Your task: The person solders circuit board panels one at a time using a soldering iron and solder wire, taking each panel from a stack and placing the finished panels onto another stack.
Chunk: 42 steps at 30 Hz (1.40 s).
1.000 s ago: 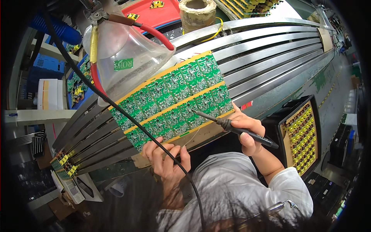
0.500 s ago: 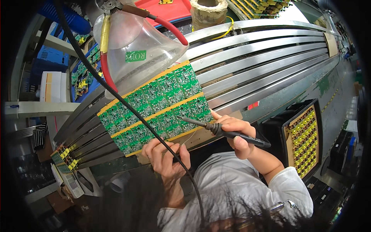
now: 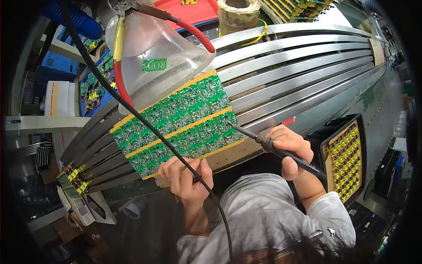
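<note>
A soldering iron [image 3: 266, 143] is gripped in my right hand [image 3: 291, 148], its tip at the right end of the lower row of a green circuit board panel [image 3: 181, 115]. Yellow-orange strips edge and divide this panel, which lies on metal rails. My left hand [image 3: 187, 179] is closed at the panel's near edge, fingers pinched together. The thin solder wire seen in it half a second ago is hard to make out now. A black cable [image 3: 153, 127] passes in front of the panel and the left hand.
A clear plastic funnel-shaped hood [image 3: 165, 48] with red-sleeved arms hangs over the panel's far edge. Metal rails [image 3: 299, 66] run off to the right. A black bin [image 3: 318, 138] holding a yellow-dotted board stands at right. Beyond the rails are a red tray [image 3: 193, 11] and a wrapped roll [image 3: 238, 20].
My right hand has moved the soldering iron to the right, from mid-panel to the panel's right end. My left hand has shifted slightly left, and the solder wire no longer shows clearly.
</note>
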Motion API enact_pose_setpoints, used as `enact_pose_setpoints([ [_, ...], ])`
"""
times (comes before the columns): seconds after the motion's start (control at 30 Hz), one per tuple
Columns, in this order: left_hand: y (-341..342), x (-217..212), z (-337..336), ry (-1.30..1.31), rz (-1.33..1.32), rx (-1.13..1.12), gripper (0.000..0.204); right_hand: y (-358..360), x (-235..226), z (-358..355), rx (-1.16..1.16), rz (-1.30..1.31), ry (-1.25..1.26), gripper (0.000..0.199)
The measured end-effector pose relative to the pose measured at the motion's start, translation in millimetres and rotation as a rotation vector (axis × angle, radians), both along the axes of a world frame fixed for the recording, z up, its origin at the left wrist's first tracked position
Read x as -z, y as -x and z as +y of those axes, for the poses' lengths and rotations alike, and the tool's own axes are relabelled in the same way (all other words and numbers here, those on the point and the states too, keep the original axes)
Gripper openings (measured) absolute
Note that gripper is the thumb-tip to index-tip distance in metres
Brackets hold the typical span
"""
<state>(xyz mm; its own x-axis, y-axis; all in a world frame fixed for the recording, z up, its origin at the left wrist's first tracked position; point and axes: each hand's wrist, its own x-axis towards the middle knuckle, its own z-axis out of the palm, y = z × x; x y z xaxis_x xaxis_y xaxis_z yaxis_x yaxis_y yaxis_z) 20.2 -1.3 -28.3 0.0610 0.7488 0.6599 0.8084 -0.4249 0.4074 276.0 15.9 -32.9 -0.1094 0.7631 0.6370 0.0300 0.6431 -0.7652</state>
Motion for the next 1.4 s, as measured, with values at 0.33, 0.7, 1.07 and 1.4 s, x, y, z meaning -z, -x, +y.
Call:
enact_pose_setpoints([
  [0.33, -11, 0, 10, -0.001, -0.010, -0.020, 0.014, -3, -2, -3, 0.028, -0.018, 0.039, 0.031],
  [0.7, -23, 0, 15, -0.010, -0.005, 0.019, 0.014, -13, 2, -5, 0.086, 0.008, 0.061, 0.032],
  [1.07, -27, 0, 20, -0.021, 0.028, -0.006, 0.012, -13, -1, -2, 0.084, -0.018, 0.090, 0.026],
  [1.4, -33, -7, 23, -0.011, 0.038, -0.021, 0.012, -11, -11, 7, 0.086, -0.156, -0.046, 0.024],
])
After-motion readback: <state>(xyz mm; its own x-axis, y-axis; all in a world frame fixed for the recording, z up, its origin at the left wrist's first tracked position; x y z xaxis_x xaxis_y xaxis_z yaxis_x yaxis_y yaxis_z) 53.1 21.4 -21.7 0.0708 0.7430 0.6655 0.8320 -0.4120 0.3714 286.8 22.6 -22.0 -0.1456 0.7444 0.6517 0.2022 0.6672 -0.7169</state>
